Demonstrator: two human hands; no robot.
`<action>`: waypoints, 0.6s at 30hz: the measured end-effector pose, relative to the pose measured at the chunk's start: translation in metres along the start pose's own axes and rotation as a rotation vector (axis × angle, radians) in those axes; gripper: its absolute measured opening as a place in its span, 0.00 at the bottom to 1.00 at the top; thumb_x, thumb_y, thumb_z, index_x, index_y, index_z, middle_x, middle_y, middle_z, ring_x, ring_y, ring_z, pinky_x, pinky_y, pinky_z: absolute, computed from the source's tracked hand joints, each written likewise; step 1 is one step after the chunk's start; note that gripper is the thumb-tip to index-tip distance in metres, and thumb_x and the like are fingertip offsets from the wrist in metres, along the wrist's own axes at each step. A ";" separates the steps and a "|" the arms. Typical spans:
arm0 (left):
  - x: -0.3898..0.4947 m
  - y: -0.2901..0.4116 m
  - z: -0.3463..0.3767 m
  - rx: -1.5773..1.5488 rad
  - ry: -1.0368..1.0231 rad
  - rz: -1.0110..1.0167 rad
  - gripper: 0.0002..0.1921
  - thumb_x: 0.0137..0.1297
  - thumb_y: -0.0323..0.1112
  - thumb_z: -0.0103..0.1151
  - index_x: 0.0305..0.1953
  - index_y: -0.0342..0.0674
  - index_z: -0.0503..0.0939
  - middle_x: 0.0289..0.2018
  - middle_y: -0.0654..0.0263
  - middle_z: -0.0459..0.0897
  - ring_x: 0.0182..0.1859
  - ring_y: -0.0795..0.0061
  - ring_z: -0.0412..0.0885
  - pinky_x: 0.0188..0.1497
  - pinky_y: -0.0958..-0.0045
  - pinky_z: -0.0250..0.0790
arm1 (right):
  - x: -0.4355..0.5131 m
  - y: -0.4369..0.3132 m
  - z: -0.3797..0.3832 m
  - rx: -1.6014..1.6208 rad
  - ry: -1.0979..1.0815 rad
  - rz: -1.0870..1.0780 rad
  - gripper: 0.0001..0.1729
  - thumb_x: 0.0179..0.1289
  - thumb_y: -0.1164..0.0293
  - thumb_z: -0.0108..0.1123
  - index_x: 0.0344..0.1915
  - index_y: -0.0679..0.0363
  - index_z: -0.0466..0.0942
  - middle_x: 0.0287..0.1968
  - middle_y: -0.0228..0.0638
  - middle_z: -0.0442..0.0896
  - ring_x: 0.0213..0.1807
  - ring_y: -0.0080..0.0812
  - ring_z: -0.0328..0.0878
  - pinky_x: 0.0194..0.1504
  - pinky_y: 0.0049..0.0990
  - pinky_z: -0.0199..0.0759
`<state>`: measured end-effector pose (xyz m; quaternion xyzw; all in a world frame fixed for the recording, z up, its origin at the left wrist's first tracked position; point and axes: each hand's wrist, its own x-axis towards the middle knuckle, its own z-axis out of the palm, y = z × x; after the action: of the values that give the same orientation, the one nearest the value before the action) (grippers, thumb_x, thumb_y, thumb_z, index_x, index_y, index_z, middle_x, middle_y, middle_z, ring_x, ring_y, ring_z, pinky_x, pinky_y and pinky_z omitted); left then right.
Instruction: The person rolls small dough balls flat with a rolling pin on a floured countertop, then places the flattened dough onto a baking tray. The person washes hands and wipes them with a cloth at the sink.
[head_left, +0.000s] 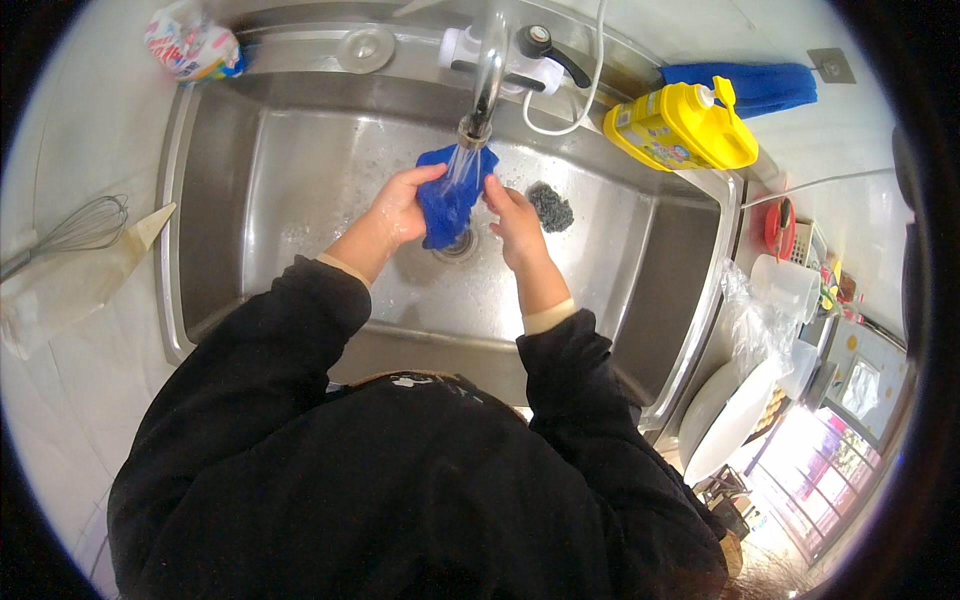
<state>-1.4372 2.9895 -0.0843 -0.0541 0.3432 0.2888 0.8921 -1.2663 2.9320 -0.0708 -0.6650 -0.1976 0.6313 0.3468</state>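
Note:
Water runs from the faucet (484, 97) onto a blue cloth (452, 199) above the sink drain (459, 247). My left hand (405, 206) grips the cloth along its left side, thumb on top. At the cloth's upper right edge is my right hand (514, 217), its index fingertip against the fabric and its other fingers curled; whether it pinches the cloth is hard to see. A dark scouring pad (551, 208) lies on the floor of the stainless steel sink (315, 247), just right of my right hand.
Behind the sink stand a yellow detergent bottle (675, 127), a white faucet base with a black lever (555, 56) and a round drain cover (365, 49). A plastic package (193, 45) sits back left. A second blue cloth (750, 86) hangs back right. A whisk (82, 225) hangs at left.

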 end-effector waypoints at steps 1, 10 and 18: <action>-0.001 -0.002 0.000 0.039 -0.020 -0.044 0.16 0.65 0.34 0.55 0.51 0.33 0.74 0.44 0.57 0.81 0.46 0.63 0.81 0.50 0.59 0.74 | 0.006 0.002 0.000 0.085 -0.055 0.058 0.24 0.63 0.51 0.59 0.46 0.61 0.76 0.45 0.31 0.80 0.44 0.26 0.74 0.47 0.28 0.65; -0.010 -0.005 0.001 0.299 0.087 0.262 0.19 0.67 0.42 0.56 0.54 0.39 0.73 0.47 0.63 0.81 0.49 0.69 0.79 0.55 0.64 0.71 | 0.022 0.000 0.027 0.679 -0.032 -0.090 0.24 0.66 0.64 0.59 0.55 0.68 0.68 0.45 0.38 0.78 0.40 0.29 0.77 0.43 0.30 0.73; -0.011 0.006 -0.014 0.775 0.051 0.342 0.19 0.65 0.36 0.56 0.54 0.34 0.73 0.50 0.60 0.79 0.50 0.70 0.78 0.50 0.71 0.70 | 0.006 -0.018 0.021 -0.238 -0.144 -0.170 0.13 0.55 0.74 0.67 0.41 0.66 0.79 0.30 0.32 0.82 0.31 0.25 0.78 0.37 0.24 0.72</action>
<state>-1.4552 2.9853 -0.0877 0.3357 0.4524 0.2808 0.7770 -1.2829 2.9529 -0.0615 -0.6352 -0.3510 0.6179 0.3024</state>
